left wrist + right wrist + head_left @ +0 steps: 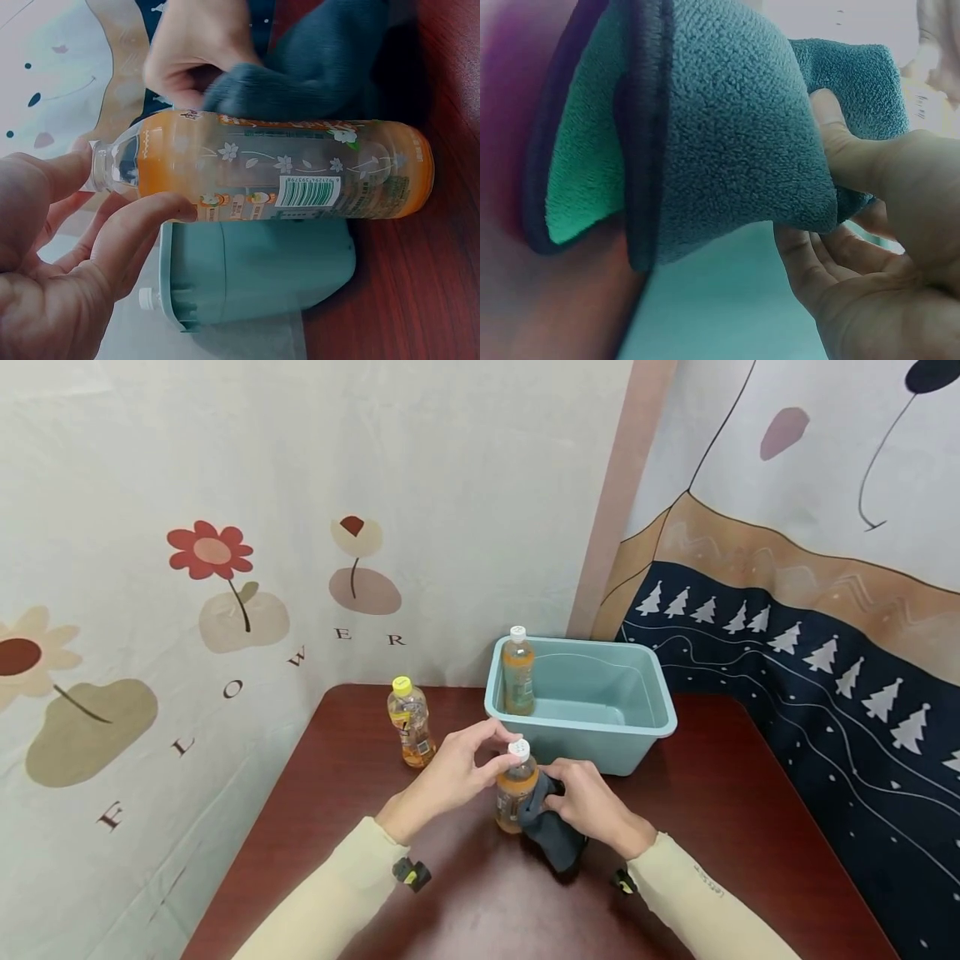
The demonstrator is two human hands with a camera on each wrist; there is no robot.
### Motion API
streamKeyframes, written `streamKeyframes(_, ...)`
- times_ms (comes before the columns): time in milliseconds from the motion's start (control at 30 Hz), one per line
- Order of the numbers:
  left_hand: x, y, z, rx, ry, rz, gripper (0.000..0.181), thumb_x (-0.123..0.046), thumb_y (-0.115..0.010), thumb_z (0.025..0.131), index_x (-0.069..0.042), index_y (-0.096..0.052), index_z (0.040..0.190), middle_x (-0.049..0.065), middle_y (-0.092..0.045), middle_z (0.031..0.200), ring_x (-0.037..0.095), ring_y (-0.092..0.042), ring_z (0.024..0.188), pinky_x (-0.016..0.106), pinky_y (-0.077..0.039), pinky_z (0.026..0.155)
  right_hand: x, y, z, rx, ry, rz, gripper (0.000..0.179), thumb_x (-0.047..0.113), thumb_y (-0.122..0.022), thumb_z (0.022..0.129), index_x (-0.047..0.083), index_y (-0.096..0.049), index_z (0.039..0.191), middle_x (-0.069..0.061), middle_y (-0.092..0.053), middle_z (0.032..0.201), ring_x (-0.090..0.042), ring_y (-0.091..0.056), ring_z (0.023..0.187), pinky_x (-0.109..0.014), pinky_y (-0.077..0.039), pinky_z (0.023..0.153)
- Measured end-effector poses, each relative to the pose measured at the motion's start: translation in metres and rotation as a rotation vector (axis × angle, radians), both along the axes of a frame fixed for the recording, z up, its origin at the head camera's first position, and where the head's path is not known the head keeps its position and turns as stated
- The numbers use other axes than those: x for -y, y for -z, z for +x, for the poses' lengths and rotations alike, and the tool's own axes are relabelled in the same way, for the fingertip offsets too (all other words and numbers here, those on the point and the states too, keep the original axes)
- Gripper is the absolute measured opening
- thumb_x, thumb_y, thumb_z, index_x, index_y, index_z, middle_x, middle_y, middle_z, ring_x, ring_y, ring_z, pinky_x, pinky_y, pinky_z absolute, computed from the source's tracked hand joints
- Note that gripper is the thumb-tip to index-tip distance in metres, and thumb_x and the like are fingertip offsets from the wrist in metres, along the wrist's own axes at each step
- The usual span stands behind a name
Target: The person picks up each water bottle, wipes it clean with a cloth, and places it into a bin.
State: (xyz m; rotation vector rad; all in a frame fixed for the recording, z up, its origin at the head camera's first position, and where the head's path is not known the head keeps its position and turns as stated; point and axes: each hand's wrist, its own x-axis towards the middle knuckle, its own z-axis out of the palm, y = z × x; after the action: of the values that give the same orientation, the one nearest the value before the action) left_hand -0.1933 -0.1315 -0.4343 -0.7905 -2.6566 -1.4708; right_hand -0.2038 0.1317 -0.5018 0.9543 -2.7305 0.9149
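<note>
A clear bottle [513, 806] with an orange label and white cap stands upright on the dark red table. My left hand [460, 766] pinches it by the cap and neck; in the left wrist view a thumb and finger [75, 169] close round the neck. My right hand [592, 802] grips a dark grey-blue cloth [555, 835] and presses it to the bottle's right side. In the right wrist view the cloth [742, 127] hangs folded between thumb and fingers, hiding most of the bottle.
A light blue plastic bin [600, 727] stands behind the hands, with a white-capped bottle [518, 677] upright in its left end. To the left, a yellow-capped bottle [411, 727] stands on the table [322, 810]. Printed curtains hang behind and on the right.
</note>
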Motion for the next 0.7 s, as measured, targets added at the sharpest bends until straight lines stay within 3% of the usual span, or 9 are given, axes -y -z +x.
streamKeyframes(233,0.001,-0.001,0.000,0.024,-0.005,0.007,0.020,-0.024,-0.085,0.110,-0.024,-0.076,0.128,0.002,-0.081,0.140,0.023,-0.076,0.123,0.025,-0.070,0.076,-0.005,-0.027,0.001,-0.033,-0.003,-0.055,0.043,-0.004,-0.092,0.094,0.006,-0.087,0.135,-0.004,-0.086,0.112,-0.015,-0.080,0.100,-0.027,-0.064,0.081)
streamKeyframes(433,0.001,0.000,0.000,0.012,0.004,0.015,0.019,-0.022,-0.084,0.110,-0.022,-0.076,0.127,0.002,-0.082,0.139,0.022,-0.077,0.121,0.026,-0.070,0.074,-0.006,-0.044,0.005,-0.044,0.005,-0.104,0.053,0.005,-0.100,0.092,0.004,-0.083,0.142,-0.003,-0.085,0.113,-0.015,-0.080,0.100,-0.027,-0.065,0.081)
streamKeyframes(700,0.000,0.000,-0.002,-0.040,0.000,-0.021,0.016,-0.022,-0.082,0.112,-0.023,-0.077,0.127,0.002,-0.083,0.134,0.009,-0.073,0.075,0.030,-0.067,0.071,0.000,-0.061,0.005,-0.049,0.011,-0.207,0.061,0.013,-0.103,0.089,0.008,-0.082,0.146,-0.003,-0.085,0.120,-0.017,-0.082,0.105,-0.032,-0.071,0.088)
